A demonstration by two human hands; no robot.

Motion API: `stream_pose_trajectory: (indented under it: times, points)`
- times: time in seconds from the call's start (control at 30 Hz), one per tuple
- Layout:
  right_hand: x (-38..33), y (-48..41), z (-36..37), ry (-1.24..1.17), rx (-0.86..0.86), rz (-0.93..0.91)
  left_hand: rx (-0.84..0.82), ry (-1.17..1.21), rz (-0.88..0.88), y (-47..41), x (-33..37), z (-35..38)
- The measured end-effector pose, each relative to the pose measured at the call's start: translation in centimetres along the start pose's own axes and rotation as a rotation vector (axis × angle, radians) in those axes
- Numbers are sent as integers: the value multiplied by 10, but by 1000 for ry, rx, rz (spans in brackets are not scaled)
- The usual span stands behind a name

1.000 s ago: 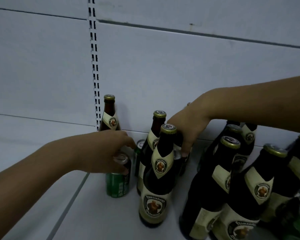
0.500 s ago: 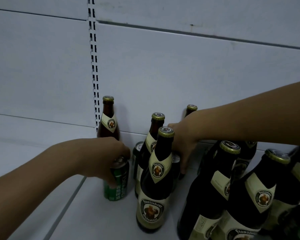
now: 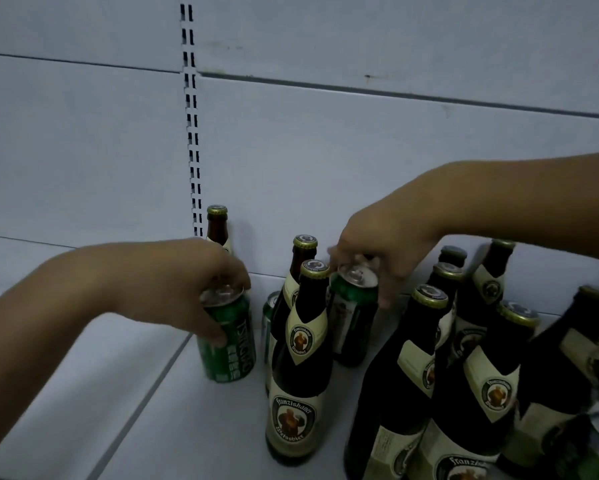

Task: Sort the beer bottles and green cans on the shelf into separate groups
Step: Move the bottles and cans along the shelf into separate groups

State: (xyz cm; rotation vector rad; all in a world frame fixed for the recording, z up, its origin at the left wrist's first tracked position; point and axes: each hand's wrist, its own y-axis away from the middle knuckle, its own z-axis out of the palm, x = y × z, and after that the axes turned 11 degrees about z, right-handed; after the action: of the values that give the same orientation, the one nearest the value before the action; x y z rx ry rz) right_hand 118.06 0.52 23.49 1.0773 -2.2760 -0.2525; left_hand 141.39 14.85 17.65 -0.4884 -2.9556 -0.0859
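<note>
White shelf (image 3: 118, 393) under everything, brown beer bottles (image 3: 426, 368) crowded on its right side, one labelled bottle (image 3: 301, 375) out in front at the centre. My left hand (image 3: 187, 282) comes over a green can (image 3: 232, 344) just left of that bottle, fingers curled round the rim, thumb pressed down its side; the can sits on the shelf. My right hand (image 3: 384, 244) pinches a second green can (image 3: 355, 317) by its top, fingertips round the lid, just behind the front bottle; lifted or not, I cannot tell. A third can (image 3: 269, 317) peeks between them, half hidden.
</note>
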Motion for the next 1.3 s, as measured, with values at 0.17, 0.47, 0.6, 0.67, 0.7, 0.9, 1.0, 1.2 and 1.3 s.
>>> stream_pose_trajectory:
  times: [0.17, 0.47, 0.6, 0.67, 0.7, 0.9, 1.0, 1.2, 1.3]
  points:
    - [24, 59, -27, -143, 138, -29, 234, 46, 63, 14, -4, -46]
    - [49, 111, -13, -841, 505, -178, 709, 345, 108, 27, 36, -81]
    - [48, 118, 3, -1184, 772, -223, 870, 672, 173, 26, 56, -69]
    - [42, 124, 10, -1394, 831, -274, 970, 821, 232, 22, 70, -63]
    - [37, 128, 13, -1490, 850, -290, 1013, 886, 262, 20, 78, -60]
    - [-24, 172, 39, -1748, 1041, -189, 1037, 1337, 537, 9, 128, -38]
    - [-60, 194, 64, -1832, 1106, -59, 895, 1511, 643, 6, 158, -17]
    - [-127, 250, 142, -2042, 1172, 304, 602, 1732, 694, -3, 217, 46]
    - [-148, 282, 184, -2109, 1211, 517, 470, 1826, 635, -11, 252, 76]
